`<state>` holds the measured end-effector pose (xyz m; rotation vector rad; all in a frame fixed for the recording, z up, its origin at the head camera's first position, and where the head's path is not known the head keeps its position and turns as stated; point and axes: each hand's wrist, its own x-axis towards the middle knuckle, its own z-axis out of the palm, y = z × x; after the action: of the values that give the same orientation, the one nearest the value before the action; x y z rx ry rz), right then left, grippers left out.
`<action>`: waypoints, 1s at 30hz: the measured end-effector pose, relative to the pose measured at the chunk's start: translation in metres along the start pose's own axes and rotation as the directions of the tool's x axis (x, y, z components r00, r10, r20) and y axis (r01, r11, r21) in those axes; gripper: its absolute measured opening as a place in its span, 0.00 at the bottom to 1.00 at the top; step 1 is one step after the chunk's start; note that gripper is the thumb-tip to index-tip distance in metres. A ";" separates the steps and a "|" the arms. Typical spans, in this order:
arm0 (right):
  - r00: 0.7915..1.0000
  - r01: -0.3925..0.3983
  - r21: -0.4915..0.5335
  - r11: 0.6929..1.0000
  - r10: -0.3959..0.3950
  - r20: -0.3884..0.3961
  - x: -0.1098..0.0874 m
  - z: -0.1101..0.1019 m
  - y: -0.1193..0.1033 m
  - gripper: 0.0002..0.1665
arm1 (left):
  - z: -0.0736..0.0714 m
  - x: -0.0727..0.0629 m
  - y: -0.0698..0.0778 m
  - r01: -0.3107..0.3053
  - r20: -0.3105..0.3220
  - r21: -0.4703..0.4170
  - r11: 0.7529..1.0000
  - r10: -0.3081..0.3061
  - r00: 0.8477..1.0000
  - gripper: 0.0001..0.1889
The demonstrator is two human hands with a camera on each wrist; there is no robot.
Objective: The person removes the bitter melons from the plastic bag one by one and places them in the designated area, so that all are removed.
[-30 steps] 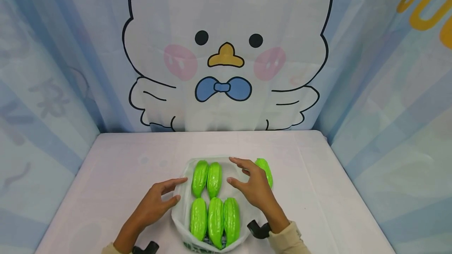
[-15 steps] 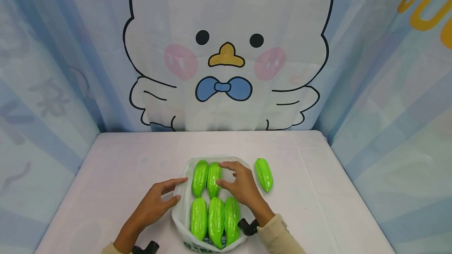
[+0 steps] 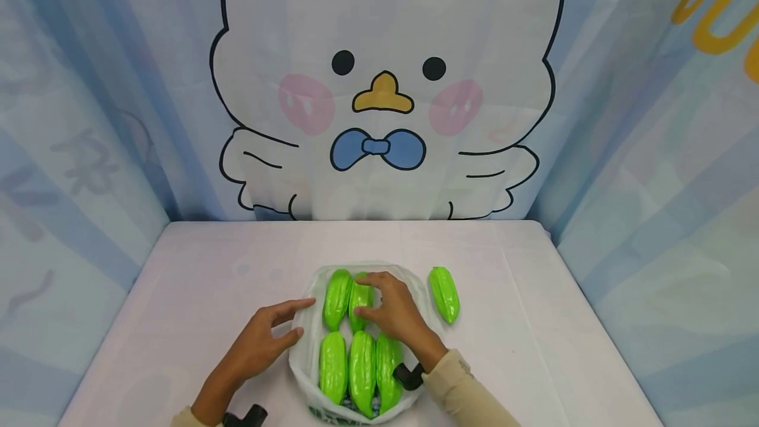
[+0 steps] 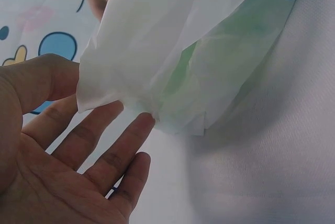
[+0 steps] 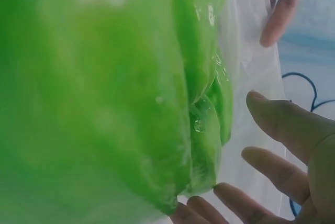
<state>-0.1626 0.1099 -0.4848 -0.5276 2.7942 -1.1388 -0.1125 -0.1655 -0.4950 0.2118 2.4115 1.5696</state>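
Note:
A white plastic bag [image 3: 304, 351] lies spread on the table, bearing several bright green, ridged, glossy long vegetables whose exact kind I cannot tell. Two are in its far row and three in its near row [image 3: 333, 368]. My left hand [image 3: 257, 341] touches the bag's left edge, index finger and thumb apart; in the left wrist view its fingers meet the bag's edge. Over the right one of the far pair [image 3: 360, 302] is my right hand [image 3: 394, 312], partly hiding it. The right wrist view shows that hand's fingers spread beside the green vegetables [image 5: 201, 150].
One more green vegetable [image 3: 443, 295] lies on the white-covered table [image 3: 534, 348] to the right of the bag. A cartoon-printed cloth [image 3: 379, 18] hangs behind the table, and cloth walls stand at both sides.
My right hand has moved left, from the bag's right side to over the far pair, uncovering the lone green vegetable. The left hand and the bag have stayed put.

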 end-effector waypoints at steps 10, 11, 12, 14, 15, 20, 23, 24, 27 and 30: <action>0.998 -0.017 -0.062 0.998 0.020 0.052 0.001 0.003 0.001 0.35 | 0.000 -0.001 -0.001 -0.004 0.005 -0.001 1.000 0.004 1.000 0.26; 0.999 -0.010 -0.065 0.998 0.014 0.051 0.002 0.003 0.001 0.34 | 0.000 -0.001 -0.001 -0.004 0.005 -0.001 1.000 0.004 1.000 0.26; 0.999 -0.003 -0.073 0.997 0.006 0.051 0.002 0.003 0.001 0.35 | 0.000 -0.001 0.000 -0.006 0.006 -0.002 1.000 0.006 1.000 0.26; 0.999 0.003 -0.076 0.997 0.000 0.049 0.003 0.003 0.001 0.34 | 0.000 -0.001 0.000 -0.011 0.007 -0.004 1.000 0.011 1.000 0.26; 0.999 0.005 -0.076 0.997 -0.001 0.048 0.004 0.003 0.001 0.34 | 0.000 -0.001 0.000 -0.012 0.007 -0.004 1.000 0.012 1.000 0.26; 0.999 -0.004 -0.085 0.996 0.007 0.045 0.009 0.005 -0.001 0.33 | -0.001 -0.002 0.000 -0.011 0.008 0.001 1.000 0.011 1.000 0.26; 0.999 -0.020 -0.099 0.995 0.024 0.038 0.011 0.007 -0.002 0.33 | -0.001 -0.001 0.000 -0.002 0.006 0.004 1.000 0.002 1.000 0.26; 0.999 -0.028 -0.097 0.995 0.032 0.035 0.011 0.008 -0.002 0.33 | -0.001 -0.002 0.000 0.001 0.005 0.004 1.000 -0.001 1.000 0.26; 0.998 -0.053 -0.098 0.994 0.056 0.026 0.013 0.009 -0.002 0.32 | 0.000 -0.002 0.001 0.009 0.004 0.002 1.000 -0.009 1.000 0.26; 0.997 -0.075 -0.082 0.994 0.077 0.016 0.012 0.010 -0.002 0.32 | 0.000 -0.002 0.001 0.014 0.003 -0.002 1.000 -0.014 1.000 0.27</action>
<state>-0.1715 0.0979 -0.4903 -0.4324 2.8271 -1.0042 -0.1103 -0.1653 -0.4937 0.1961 2.4033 1.5645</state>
